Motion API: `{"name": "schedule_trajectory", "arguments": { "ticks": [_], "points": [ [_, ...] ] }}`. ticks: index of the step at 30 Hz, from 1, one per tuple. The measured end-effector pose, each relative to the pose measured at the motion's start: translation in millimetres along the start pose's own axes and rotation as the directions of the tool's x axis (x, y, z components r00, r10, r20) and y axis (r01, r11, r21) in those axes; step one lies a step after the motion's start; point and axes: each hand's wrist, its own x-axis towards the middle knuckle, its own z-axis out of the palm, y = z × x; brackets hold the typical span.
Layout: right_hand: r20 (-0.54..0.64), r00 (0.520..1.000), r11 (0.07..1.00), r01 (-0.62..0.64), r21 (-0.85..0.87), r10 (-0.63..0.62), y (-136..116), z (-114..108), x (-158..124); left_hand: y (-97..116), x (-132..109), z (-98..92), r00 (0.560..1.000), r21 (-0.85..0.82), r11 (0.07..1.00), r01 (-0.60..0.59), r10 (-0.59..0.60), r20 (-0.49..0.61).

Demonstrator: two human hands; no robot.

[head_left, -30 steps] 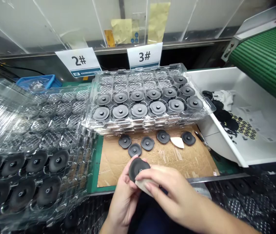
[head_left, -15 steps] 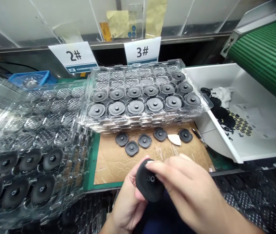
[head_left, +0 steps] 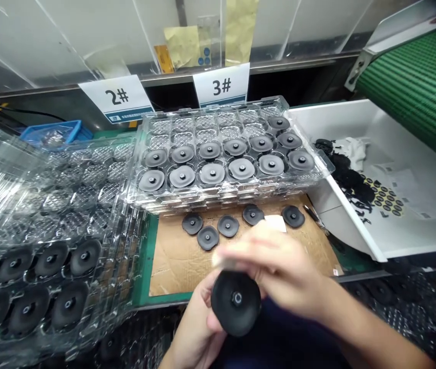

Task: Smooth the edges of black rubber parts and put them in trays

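A black disc [head_left: 236, 302] is held up in the left hand [head_left: 197, 328], cupped behind it at the near edge of the cardboard sheet [head_left: 172, 271]. Its face and centre hole are turned up toward the camera, the longer axis running roughly top to bottom. The right hand [head_left: 275, 266] is blurred just above, its grip not made out. Open cardboard is seen up to five loose discs [head_left: 207, 238], with a clear tray [head_left: 137, 192] just beyond.
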Motion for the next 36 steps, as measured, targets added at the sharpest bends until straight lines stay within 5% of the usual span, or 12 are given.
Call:
{"name": "schedule_trajectory", "arguments": {
  "ticks": [2, 5, 7, 11, 15, 25, 30, 33, 36],
  "points": [
    [-0.100, 0.953, 0.958, -0.287, 0.006, 0.286, 25.4, 1.1, -10.3, 4.0, 0.6, 3.1, 0.997, -0.036, 0.999, 0.031, -0.028, 0.071],
    [-0.010, 0.860, 0.860, -0.510, 0.003, 0.510, 64.1, 20.7, -38.5, 7.6, 3.1, 3.4, 0.989, -0.082, 0.996, 0.038, -0.026, 0.146],
    [0.042, 0.838, 0.839, -0.544, -0.016, 0.545, 83.9, 44.3, -62.2, 7.3, 5.2, 0.2, 0.990, -0.097, 0.995, 0.026, -0.013, 0.140],
    [-0.097, 0.795, 0.789, -0.606, -0.103, 0.599, 100.4, 87.7, -103.1, 4.8, 8.2, -9.1, 0.995, -0.124, 0.992, 0.037, -0.025, 0.100],
    [-0.162, 0.796, 0.779, -0.605, -0.165, 0.584, 99.8, 103.0, -119.3, 4.7, 12.2, -13.6, 0.998, -0.155, 0.987, 0.034, -0.025, 0.058],
    [-0.274, 0.814, 0.798, -0.569, -0.200, 0.512, 123.2, 99.7, -99.0, 1.1, 15.3, -11.6, 1.000, -0.205, 0.979, -0.013, 0.012, -0.007],
    [-0.274, 0.815, 0.829, -0.551, -0.098, 0.510, 130.1, 74.9, -82.2, 0.8, 13.5, -13.8, 0.999, -0.200, 0.979, -0.034, 0.031, -0.019],
    [-0.257, 0.819, 0.843, -0.538, -0.033, 0.513, 101.8, 49.5, -63.7, -2.0, 15.7, -12.1, 0.999, -0.168, 0.985, -0.048, 0.044, -0.025],
    [-0.265, 0.838, 0.873, -0.486, 0.037, 0.478, 47.7, 27.7, -41.6, -7.8, 19.2, -6.8, 0.999, -0.098, 0.994, -0.039, 0.038, -0.015]
  ]
}}
